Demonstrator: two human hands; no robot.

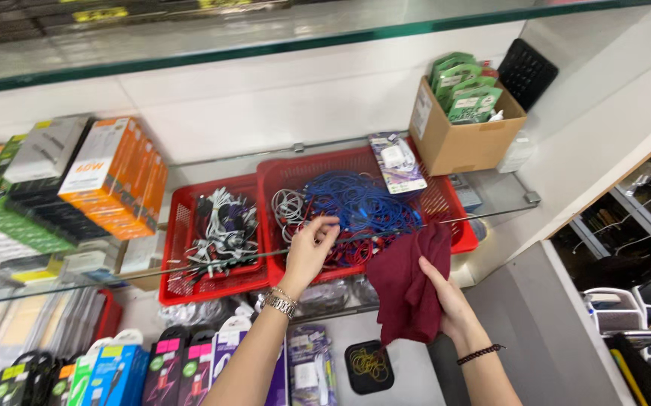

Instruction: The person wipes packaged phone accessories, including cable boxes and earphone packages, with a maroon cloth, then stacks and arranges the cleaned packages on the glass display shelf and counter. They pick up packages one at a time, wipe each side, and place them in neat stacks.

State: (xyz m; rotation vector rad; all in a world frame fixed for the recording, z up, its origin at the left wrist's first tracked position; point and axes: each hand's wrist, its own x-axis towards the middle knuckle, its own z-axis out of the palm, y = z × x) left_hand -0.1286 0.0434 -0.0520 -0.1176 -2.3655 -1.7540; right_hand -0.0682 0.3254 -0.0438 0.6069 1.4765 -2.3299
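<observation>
The left hand (306, 252) reaches into the larger red basket (457, 225) on the glass shelf (505, 197), its grip pinched together on a strand of the tangled blue cables (359, 204). The right hand (445, 304) is clamped on a maroon cloth (409, 289), held just in front of the basket's near rim.

Risks:
- The cables lie knotted with white and red ones; pulling one strand likely drags the whole bundle.
- The basket overhangs the shelf edge; a hard tug may tip it forward.
- The blister pack (397, 162) resting on the far rim may slide off.
- The hanging cloth may snag on connectors.
</observation>
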